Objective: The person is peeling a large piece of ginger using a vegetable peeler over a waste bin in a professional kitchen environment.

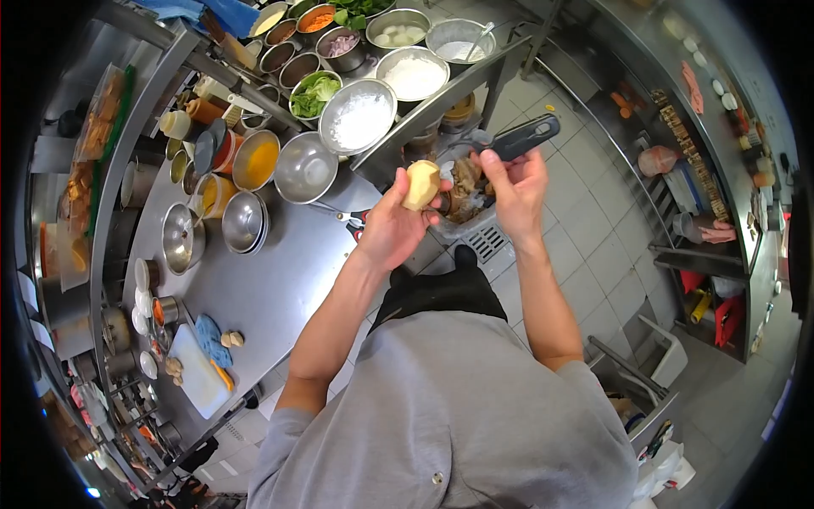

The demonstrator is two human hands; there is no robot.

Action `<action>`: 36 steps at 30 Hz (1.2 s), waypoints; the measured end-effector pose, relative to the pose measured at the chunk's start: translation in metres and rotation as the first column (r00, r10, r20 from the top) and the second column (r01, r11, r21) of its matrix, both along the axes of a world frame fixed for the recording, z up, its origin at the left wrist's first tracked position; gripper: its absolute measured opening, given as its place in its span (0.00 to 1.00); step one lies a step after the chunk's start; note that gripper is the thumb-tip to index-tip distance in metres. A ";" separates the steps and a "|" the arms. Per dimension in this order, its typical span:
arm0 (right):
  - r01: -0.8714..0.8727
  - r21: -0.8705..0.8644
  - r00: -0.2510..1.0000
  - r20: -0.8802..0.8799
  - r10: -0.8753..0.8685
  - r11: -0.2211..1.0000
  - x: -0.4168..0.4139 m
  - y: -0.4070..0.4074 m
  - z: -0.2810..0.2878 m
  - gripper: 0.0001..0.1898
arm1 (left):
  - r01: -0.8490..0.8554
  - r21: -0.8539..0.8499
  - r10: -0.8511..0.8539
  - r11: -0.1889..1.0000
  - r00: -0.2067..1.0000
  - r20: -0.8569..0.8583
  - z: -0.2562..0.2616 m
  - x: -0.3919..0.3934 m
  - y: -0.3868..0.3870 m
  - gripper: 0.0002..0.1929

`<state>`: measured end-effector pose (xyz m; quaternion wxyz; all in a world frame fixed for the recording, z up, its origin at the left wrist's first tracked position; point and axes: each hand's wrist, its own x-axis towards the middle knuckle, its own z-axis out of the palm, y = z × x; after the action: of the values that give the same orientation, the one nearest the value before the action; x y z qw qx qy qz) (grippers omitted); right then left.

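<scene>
My left hand (395, 223) holds a pale yellow, peeled potato (421, 186) between thumb and fingers; flat peeled facets show on it. In my right hand (523, 198) is a peeler with a thick black handle (524, 137) that has a hole at its end. Its grey head points left, a little above the potato and apart from it. Below both hands stands a bin lined with plastic (470, 219), with brownish scraps (467, 178) inside. My wrists partly cover the floor behind.
On the left runs a steel table (299, 261) with stacked steel bowls (243, 223), red-handled scissors (353, 219) and a white cutting board (200, 372). Bowls of white powder (416, 73) and cut vegetables (315, 94) stand beyond. A floor drain (486, 242) lies by my feet; steel shelving (699, 254) is at right.
</scene>
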<state>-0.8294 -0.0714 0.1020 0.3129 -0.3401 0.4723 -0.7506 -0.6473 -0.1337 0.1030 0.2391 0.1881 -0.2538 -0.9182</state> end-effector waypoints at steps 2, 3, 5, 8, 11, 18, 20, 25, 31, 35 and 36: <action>-0.074 -0.035 0.994 0.078 0.077 0.997 0.008 0.002 0.005 0.14 | -0.010 0.012 0.009 1.000 1.000 0.024 -0.004 -0.002 -0.002 0.23; -0.148 -0.077 0.975 0.157 0.159 0.986 0.012 0.002 0.007 0.15 | -0.006 0.012 0.006 1.000 1.000 0.027 -0.003 -0.002 -0.002 0.23; -0.165 -0.083 0.975 0.136 0.176 0.983 0.015 0.002 0.002 0.15 | -0.026 -0.097 0.033 0.995 0.997 0.072 0.000 -0.004 -0.001 0.24; -0.255 -0.086 0.943 0.197 0.268 0.963 0.019 0.004 0.010 0.14 | -0.001 -0.164 0.017 0.986 0.995 0.093 0.007 -0.007 0.001 0.25; -0.274 -0.017 0.961 0.042 0.274 0.962 0.015 0.003 0.006 0.13 | 0.071 -0.303 -0.008 0.950 0.979 0.206 0.007 -0.004 0.006 0.26; 0.210 0.019 0.977 0.036 -0.211 0.977 -0.007 -0.011 -0.015 0.14 | 0.110 -0.088 -0.110 0.990 0.994 0.000 0.019 0.004 0.002 0.29; 0.200 0.021 0.953 -0.238 -0.189 0.980 -0.003 -0.004 -0.013 0.14 | 0.036 -0.159 -0.027 0.987 0.998 0.056 0.012 0.005 0.000 0.28; 0.009 -0.012 1.000 -0.021 -0.009 1.000 0.012 0.005 0.013 0.14 | 0.001 -0.186 0.020 0.983 0.994 0.108 0.011 0.004 -0.003 0.25; -0.236 -0.045 0.967 0.084 0.239 0.971 0.021 0.002 0.012 0.13 | 0.078 -0.225 -0.058 0.971 0.994 0.092 0.009 0.006 -0.001 0.24; -0.226 -0.015 0.944 0.245 0.223 0.974 0.014 -0.013 0.000 0.11 | 0.088 -0.182 -0.071 0.979 0.993 0.098 0.000 0.007 -0.004 0.25; -0.162 0.049 0.963 0.225 0.147 0.986 0.014 -0.015 -0.003 0.11 | 0.083 -0.182 -0.066 0.980 0.993 0.096 -0.002 0.010 -0.005 0.25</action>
<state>-0.8159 -0.0861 0.0990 0.4323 -0.2797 0.4313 -0.7408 -0.6377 -0.1386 0.1006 0.2093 0.1963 -0.3555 -0.8895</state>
